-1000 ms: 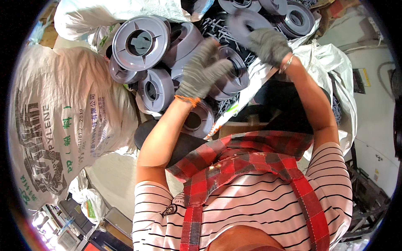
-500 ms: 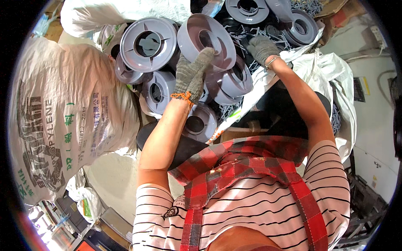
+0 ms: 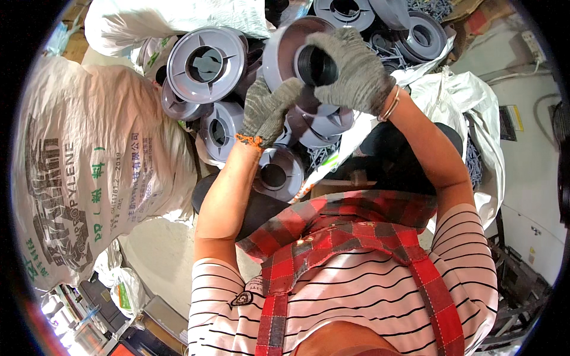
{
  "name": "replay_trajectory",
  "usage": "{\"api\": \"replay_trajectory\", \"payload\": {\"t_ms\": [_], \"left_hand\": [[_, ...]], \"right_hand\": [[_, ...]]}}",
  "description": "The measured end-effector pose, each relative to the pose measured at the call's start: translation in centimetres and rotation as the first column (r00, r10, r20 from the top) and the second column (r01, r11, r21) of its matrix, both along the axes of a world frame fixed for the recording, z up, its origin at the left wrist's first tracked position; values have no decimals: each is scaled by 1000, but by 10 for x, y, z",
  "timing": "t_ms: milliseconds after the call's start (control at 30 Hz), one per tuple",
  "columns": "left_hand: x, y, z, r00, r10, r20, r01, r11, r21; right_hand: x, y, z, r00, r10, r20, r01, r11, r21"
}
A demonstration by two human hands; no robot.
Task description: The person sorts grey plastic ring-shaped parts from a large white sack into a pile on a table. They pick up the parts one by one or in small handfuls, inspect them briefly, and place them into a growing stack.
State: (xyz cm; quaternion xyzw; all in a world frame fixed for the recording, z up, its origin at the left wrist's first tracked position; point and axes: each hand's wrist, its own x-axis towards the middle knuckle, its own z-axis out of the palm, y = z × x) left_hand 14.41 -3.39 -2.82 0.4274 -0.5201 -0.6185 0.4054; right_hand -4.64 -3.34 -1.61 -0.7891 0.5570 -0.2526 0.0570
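Up front at chest height, both gloved hands are on one grey plastic spool (image 3: 297,59). Right hand (image 3: 350,71) is wrapped over its black centre hub, fingers curled around the hub rim, firm grasp. Left hand (image 3: 267,110) grips the lower flange edge from below, thumb against the flange face. Spool is lifted clear of the pile, tilted, open face toward the camera.

Under and behind it: heap of matching grey spools (image 3: 205,65), stacked loose, several overlapping. One sits directly below the left wrist (image 3: 276,175). Big white woven sack (image 3: 89,172) to the left, another opened white bag (image 3: 469,113) on the right with more spools at top right (image 3: 418,35).

Handling notes, my read:
- Hub grip carries the load; flange hand only steers. Thin flange likely flexes if squeezed hard.
- Keep the flange edge off the neighbouring spools while turning, the pile looks unstable and could slide.
- Knit gloves on smooth plastic = low friction, so keep fingers hooked into the hub bore, not flat on the face.
- Can't tell if anything is inside the hub; bore is dark.
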Motion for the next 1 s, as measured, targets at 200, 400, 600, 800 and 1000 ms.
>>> {"api": "replay_trajectory", "payload": {"t_ms": [200,400,600,800,1000], "left_hand": [[21,-11,-3,983,-181,42,176,979,98],[4,7,-5,984,-99,147,122,981,-154],[17,-2,1,914,-126,385,226,947,-228],[9,3,-5,989,-145,-28,145,989,-2],[17,-2,-5,984,-179,-1,179,983,39]], "right_hand": [[-1,13,-5,972,223,-79,-228,973,-48],[2,10,-22,968,79,240,-67,996,-57],[-2,17,-2,968,223,-113,-233,969,-86],[1,12,-23,963,245,-113,-268,916,-297],[-1,10,-28,948,282,-149,-314,905,-286]]}}
